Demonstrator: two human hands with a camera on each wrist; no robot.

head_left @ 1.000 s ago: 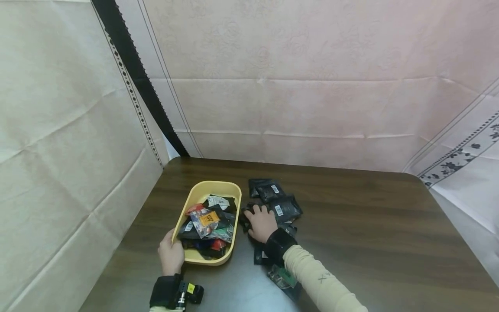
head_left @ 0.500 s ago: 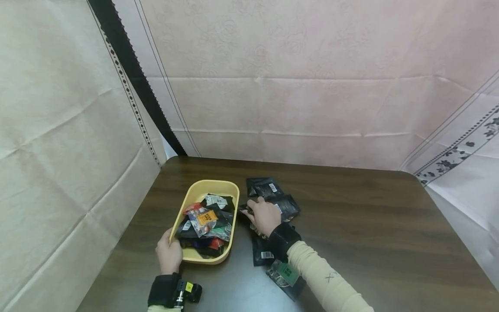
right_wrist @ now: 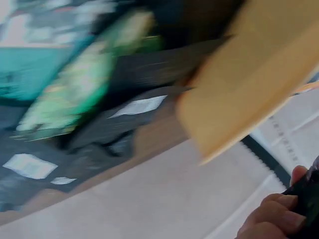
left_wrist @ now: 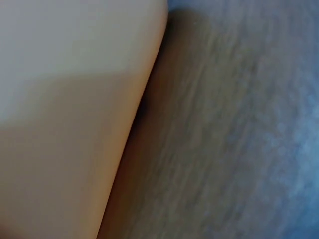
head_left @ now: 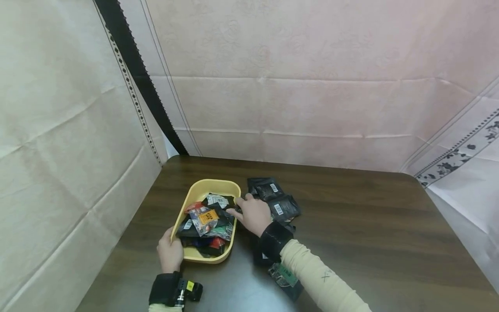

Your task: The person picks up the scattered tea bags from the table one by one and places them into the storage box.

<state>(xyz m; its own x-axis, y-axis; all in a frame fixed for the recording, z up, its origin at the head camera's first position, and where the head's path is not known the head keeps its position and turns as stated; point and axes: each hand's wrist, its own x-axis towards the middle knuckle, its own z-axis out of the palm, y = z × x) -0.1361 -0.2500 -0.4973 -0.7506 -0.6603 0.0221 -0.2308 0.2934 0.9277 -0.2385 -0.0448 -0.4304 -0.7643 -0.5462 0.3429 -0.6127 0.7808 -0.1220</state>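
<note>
A yellow plastic basket [head_left: 216,186] stands on the table, filled with packets, one of them bearing an orange label [head_left: 208,218]. My left hand [head_left: 170,253] grips its near left corner; the left wrist view shows only the pale basket wall [left_wrist: 65,124] beside wood. Over the right rim is my right hand [head_left: 255,215], thumb and forefinger extended toward the basket. In the right wrist view, its curled fingers [right_wrist: 271,216] pinch a dark packet [right_wrist: 310,199], mostly cut off by the frame edge.
Black packets with white labels [head_left: 284,209] lie piled right of the basket. Nearer, a packet with a green label [head_left: 286,275] lies partly under the right forearm. Pale cloth [head_left: 296,108] hangs behind the brown table [head_left: 370,216].
My right hand reached into the pile, took up a dark packet and moved left to the basket's right rim. My left hand stays at the basket's corner.
</note>
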